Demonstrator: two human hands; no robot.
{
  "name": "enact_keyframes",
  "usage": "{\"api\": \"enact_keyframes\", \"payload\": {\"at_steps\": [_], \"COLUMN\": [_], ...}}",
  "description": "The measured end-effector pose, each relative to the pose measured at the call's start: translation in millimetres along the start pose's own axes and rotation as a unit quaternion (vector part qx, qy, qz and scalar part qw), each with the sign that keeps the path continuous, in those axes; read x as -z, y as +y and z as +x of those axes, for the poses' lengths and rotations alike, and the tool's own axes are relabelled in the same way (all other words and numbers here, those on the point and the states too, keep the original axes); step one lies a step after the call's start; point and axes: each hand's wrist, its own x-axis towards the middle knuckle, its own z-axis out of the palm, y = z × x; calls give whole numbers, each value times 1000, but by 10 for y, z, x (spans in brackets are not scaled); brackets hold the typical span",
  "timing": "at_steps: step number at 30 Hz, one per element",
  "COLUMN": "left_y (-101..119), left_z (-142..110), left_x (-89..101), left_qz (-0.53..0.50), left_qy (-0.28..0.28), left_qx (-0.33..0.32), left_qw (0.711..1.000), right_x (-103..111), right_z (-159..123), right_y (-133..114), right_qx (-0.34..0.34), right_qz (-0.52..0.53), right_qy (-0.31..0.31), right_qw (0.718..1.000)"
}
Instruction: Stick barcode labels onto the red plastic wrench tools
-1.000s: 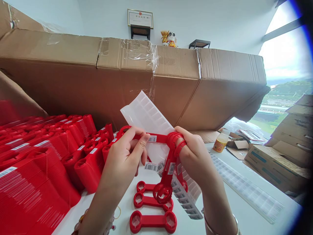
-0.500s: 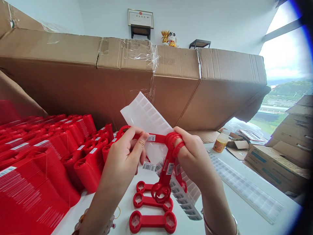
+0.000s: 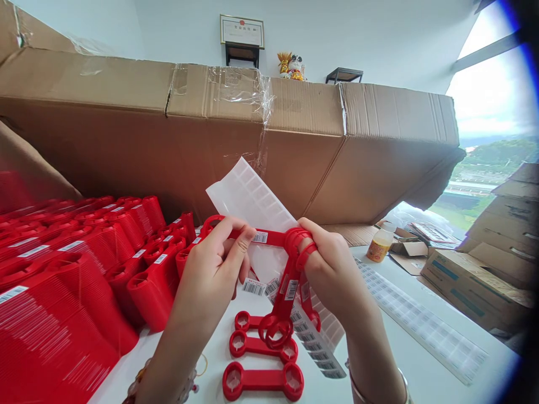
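My left hand (image 3: pixel 210 266) is closed, thumb and fingers pinching a red plastic bar with ringed ends (image 3: pixel 277 238). Its thumb lies at the left edge of a small barcode label (image 3: pixel 260 237) on that bar. In my closed right hand (image 3: pixel 330 258) is the bar's other end, bunched with several like pieces (image 3: pixel 283 303) that hang down with labels on them. A sheet of barcode stickers (image 3: pixel 252 188) slants behind the bars; its hold is partly hidden. Below my left fingers a barcode sticker (image 3: pixel 254 287) shows. Several red ringed bars (image 3: pixel 263 380) lie on the table underneath.
Stacks of labelled red pieces (image 3: pixel 67 303) fill the left side. A large cardboard box (image 3: pixel 219 140) spans the back. To the right are a sticker sheet (image 3: pixel 425 320) on the white table (image 3: pixel 404 370), a jar (image 3: pixel 378 247) and a cardboard carton (image 3: pixel 471 286).
Both hands keep the same grip. The hanging red pieces and the sticker sheet have shifted very slightly to the left.
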Motion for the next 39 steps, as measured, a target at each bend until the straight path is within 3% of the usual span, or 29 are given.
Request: {"api": "enact_keyframes", "payload": {"at_steps": [17,22,28,32,35,37,39], "left_y": [-24,-34,-68,-86,4,88,135], "left_z": [27,13,49,117,63,-16,-78], "left_x": [-5,-37,-17,94,128,109,77], "left_qz": [44,126,155,181,100,12,-11], "left_qy": [9,49,85,153,172,212,296], "left_qx": [0,-26,12,19,2,-38,-107], "left_qw": [999,990,984,971,980,977,949], "right_x": [5,-12,-57,-46,-6,21,40], "right_z": [-29,-60,-48,-34,-25,-17,-8], "right_y": [-35,-65,-68,-47,-16,10,35], "right_qx": [-9,9,16,2,-20,-33,-42], "right_qz": [-4,31,39,32,48,61,66], "right_qy": [-2,-19,-27,-21,-7,-6,-3], "right_qw": [1000,999,999,999,999,998,997]}}
